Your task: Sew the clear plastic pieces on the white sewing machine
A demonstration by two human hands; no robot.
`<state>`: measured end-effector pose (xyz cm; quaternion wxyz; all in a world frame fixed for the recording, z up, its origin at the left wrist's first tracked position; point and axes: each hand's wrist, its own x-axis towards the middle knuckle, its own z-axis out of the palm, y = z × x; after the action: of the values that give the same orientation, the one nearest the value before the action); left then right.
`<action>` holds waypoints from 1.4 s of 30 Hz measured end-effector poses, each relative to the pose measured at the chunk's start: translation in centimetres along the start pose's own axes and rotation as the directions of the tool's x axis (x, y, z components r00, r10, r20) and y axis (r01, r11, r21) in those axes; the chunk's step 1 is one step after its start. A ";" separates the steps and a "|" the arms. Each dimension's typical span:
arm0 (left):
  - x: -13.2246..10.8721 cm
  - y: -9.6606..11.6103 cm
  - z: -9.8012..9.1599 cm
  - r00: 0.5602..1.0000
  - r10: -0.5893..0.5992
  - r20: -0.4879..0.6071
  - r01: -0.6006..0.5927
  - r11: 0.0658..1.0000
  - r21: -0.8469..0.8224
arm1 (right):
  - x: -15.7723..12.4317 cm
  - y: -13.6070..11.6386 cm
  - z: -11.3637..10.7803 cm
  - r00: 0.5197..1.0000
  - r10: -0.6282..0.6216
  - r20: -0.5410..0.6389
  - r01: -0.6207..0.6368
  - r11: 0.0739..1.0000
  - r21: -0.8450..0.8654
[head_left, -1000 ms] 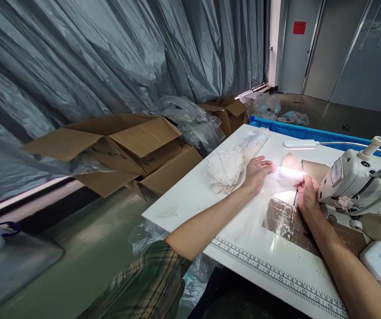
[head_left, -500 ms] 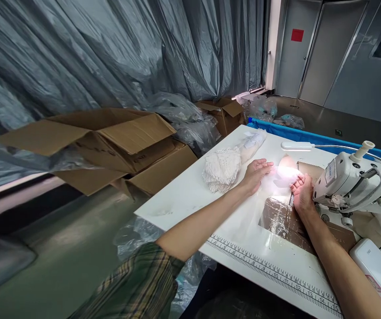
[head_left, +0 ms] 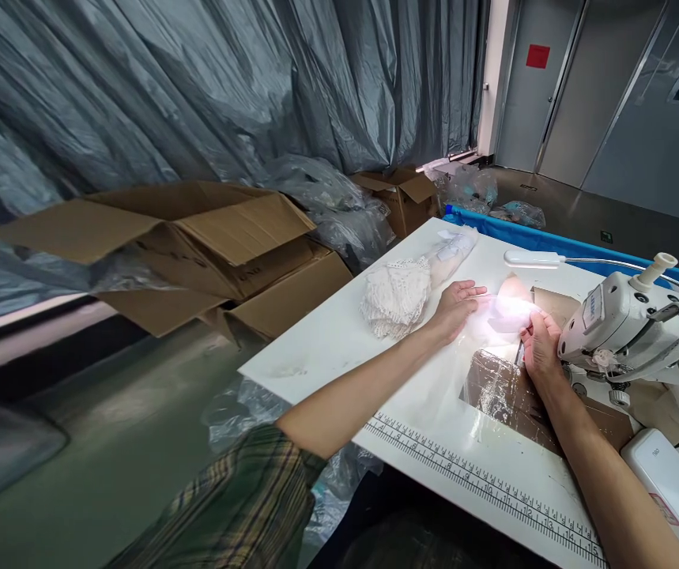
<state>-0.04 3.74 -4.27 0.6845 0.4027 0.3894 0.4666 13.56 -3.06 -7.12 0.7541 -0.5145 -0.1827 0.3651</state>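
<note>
Both my hands are over the white sewing table (head_left: 327, 348), left of the sewing machine head (head_left: 617, 324). A thin, sheer pale fabric piece (head_left: 508, 314) spans the space between them, washed out by bright lamp light. My left hand (head_left: 461, 307) grips its left end, fingers pointing right. With thumb and fingertips, my right hand (head_left: 541, 341) pinches its right edge close to the machine. A bundle of white lace (head_left: 397, 296) lies left of my left hand. Beside it rests a clear bag with pale contents (head_left: 454, 251).
A lamp (head_left: 533, 259) on a bendable arm hangs above the fabric. A printed ruler (head_left: 487, 482) runs along the table's near edge. The white control box (head_left: 656, 482) sits at right. Open cardboard boxes (head_left: 244, 229) and plastic bags stand left and behind, before a grey curtain (head_left: 226, 79).
My right hand has turned and its fingers have closed into a pinch on the fabric's edge. My left hand stays nearly in place. The view has shifted slightly.
</note>
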 end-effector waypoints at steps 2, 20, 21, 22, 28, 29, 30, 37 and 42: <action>0.0 0.0 0.1 1.000 0.014 -0.001 -0.014 1.000 0.007 | -0.1 -0.2 0.2 1.000 0.008 0.001 -0.008 1.000 -0.008; -3.8 -0.3 2.4 0.777 0.080 0.624 -0.378 0.853 0.361 | -16.2 -4.7 -10.8 0.988 0.027 0.154 0.077 0.769 -0.634; -3.9 -0.5 2.6 0.776 0.125 0.619 -0.425 0.828 0.366 | -16.2 -5.2 -11.7 0.974 -0.092 0.205 0.214 0.655 -0.725; -4.0 -0.7 2.8 0.771 0.165 0.615 -0.466 0.804 0.369 | -15.9 -5.6 -12.4 0.940 -0.195 0.279 0.340 0.520 -0.783; -4.7 1.1 2.1 0.724 0.294 0.624 -0.640 0.624 0.449 | -13.4 -5.8 -14.7 0.682 -0.286 0.673 0.692 -0.045 -0.721; -5.0 1.5 1.9 0.715 0.300 0.632 -0.660 0.590 0.466 | -13.2 -5.6 -14.9 0.664 -0.270 0.697 0.699 -0.106 -0.707; -5.2 1.9 1.7 0.702 0.305 0.644 -0.681 0.551 0.482 | -13.0 -5.5 -15.0 0.656 -0.261 0.708 0.694 -0.159 -0.702; -7.6 2.3 -0.6 0.497 0.150 0.855 -0.861 -0.039 0.507 | -12.9 -5.2 -14.5 0.722 -0.397 0.567 0.413 -0.410 -0.813; -9.2 0.1 -1.3 0.457 0.038 0.889 -0.861 -0.231 0.453 | -12.6 -4.7 -14.4 0.674 -0.458 0.580 0.408 -0.423 -0.809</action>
<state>-3.63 -4.79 -3.24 0.0260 0.9781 0.1377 0.1540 16.27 -22.54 -7.42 0.1738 -0.7673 -0.5635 -0.2520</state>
